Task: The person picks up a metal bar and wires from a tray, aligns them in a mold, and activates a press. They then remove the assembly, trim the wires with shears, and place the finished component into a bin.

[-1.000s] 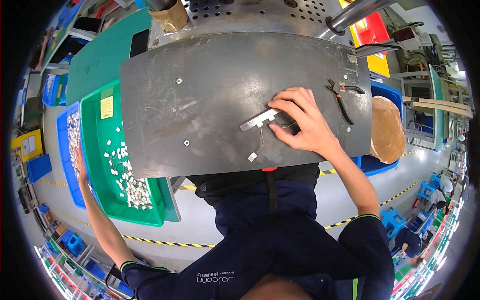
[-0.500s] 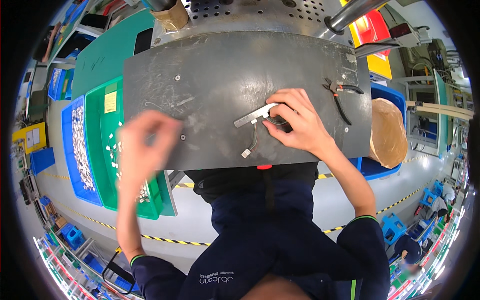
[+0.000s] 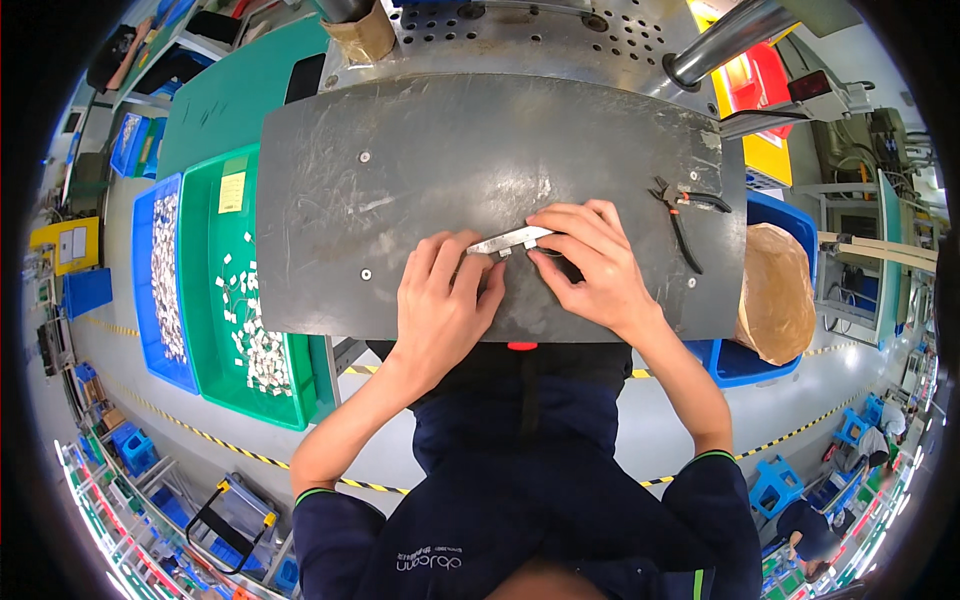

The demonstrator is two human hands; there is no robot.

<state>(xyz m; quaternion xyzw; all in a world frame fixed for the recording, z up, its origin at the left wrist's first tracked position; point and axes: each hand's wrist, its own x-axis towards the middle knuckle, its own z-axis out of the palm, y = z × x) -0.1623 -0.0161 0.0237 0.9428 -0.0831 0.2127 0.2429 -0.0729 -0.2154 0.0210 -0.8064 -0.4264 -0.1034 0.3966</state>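
on the dark metal work plate [image 3: 400,180], near its near edge, lies a small silvery metal bar [image 3: 508,241]. the right hand [image 3: 590,268] pinches its right end with fingers curled narrow, and the left hand [image 3: 440,305] meets its left end with fingers half spread. black pliers [image 3: 685,210] lie to the right, and a green bin [image 3: 215,330] of small white parts sits to the left.
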